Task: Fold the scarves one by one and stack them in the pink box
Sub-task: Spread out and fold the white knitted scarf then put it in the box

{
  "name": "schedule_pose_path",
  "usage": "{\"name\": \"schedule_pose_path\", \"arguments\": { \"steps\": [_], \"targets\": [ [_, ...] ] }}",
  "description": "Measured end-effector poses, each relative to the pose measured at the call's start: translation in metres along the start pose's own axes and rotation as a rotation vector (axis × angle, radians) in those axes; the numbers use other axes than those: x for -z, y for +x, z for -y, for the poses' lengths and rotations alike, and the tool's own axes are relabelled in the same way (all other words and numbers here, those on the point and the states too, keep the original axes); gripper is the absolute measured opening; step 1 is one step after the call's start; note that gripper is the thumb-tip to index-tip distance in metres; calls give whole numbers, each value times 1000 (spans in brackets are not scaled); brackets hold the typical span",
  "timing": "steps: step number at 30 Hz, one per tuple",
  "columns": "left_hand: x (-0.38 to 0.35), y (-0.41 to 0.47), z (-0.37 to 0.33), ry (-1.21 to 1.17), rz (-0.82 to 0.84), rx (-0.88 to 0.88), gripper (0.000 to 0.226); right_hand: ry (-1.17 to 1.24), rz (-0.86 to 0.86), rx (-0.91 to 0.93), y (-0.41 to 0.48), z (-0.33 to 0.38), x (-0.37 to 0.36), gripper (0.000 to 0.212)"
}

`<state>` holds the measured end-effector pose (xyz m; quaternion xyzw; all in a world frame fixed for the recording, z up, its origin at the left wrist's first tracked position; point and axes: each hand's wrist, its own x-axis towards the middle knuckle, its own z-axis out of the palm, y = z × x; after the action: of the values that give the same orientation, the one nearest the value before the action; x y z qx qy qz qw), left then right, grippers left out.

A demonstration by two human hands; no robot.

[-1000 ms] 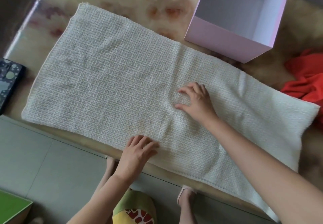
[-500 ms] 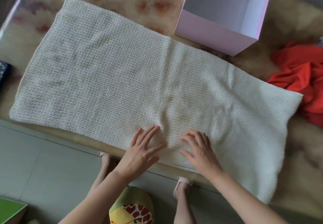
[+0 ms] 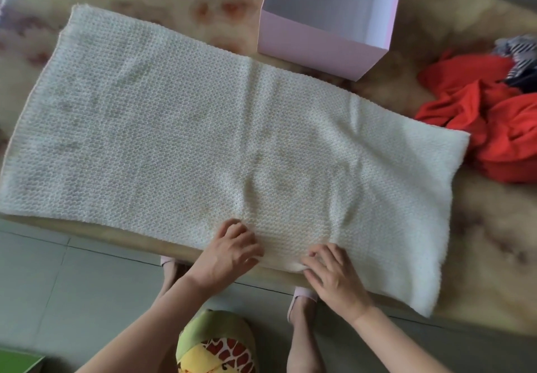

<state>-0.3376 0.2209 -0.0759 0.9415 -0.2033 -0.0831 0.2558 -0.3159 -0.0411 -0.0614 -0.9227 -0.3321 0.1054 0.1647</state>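
The marbled beige table (image 3: 479, 256) is filling most of the view, and its near edge is running from 9 o'clock down towards 5 o'clock. The white scarf (image 3: 189, 140), an open-knit rectangle, is lying spread flat across it, stretching from 10 o'clock to 4 o'clock, with its right end hanging slightly over the table's near edge at 5 o'clock. Faint creases are showing in the knit just past the hands.

The grey floor (image 3: 87, 300) is showing below the table from 7 to 5 o'clock.

The pink box (image 3: 313, 47) is standing upright at 1 o'clock with its top open and nothing showing in the part of its pale inside that is in view. Its near corner is sitting just beside the scarf's far edge.

The red scarf (image 3: 499, 128) is lying crumpled at 3 o'clock, just beside the white scarf's right end. A striped cloth (image 3: 520, 58) is sitting bunched against it at 2 o'clock.

Both hands are working at 6 o'clock on the white scarf's near hem. The left hand (image 3: 229, 253) is gripping the hem with its fingers curled over the fabric. The right hand (image 3: 334, 276), just beside it, is pinching the hem, and a small fold is rising off the table at its fingertips (image 3: 312, 255).

A pink slipper (image 3: 300, 300) is showing under the table edge at 6 o'clock.
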Motion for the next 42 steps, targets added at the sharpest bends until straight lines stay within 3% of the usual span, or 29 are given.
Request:
{"name": "schedule_pose_path", "arguments": {
  "steps": [2,6,9,11,13,15,18,21,26,30,33,38,42],
  "targets": [
    [2,-3,-1,-18,46,-38,9,56,13,15,-8,2,2,10],
    [3,-12,-1,-40,110,-3,26,91,199,-19,-26,-1,0,25],
    [3,6,-15,-27,72,69,37,145,26,-151,-21,0,5,25],
    [-4,19,-22,40,142,56,49,121,-124,-315,-16,-7,9,29],
    [-14,24,-28,99,219,57,57,45,-127,-487,-19,-23,10,44],
    [-18,29,-35,93,190,104,51,4,-24,-583,-27,-35,7,58],
    [-16,47,-37,49,83,110,36,35,26,-564,-35,-45,2,60],
    [-15,77,-30,123,134,68,50,124,-196,-604,-20,-57,21,49],
    [-33,121,-53,148,233,13,58,188,-549,-873,19,-120,61,48],
    [-38,144,-65,108,104,90,47,191,-628,-1098,45,-175,87,52],
    [-30,177,-65,98,48,137,52,317,-653,-1311,58,-208,96,60],
    [-30,229,-70,87,157,149,61,377,-694,-1309,80,-233,99,52],
    [-37,236,-78,85,86,159,65,160,-978,-1054,83,-238,121,36]
  ]
}}
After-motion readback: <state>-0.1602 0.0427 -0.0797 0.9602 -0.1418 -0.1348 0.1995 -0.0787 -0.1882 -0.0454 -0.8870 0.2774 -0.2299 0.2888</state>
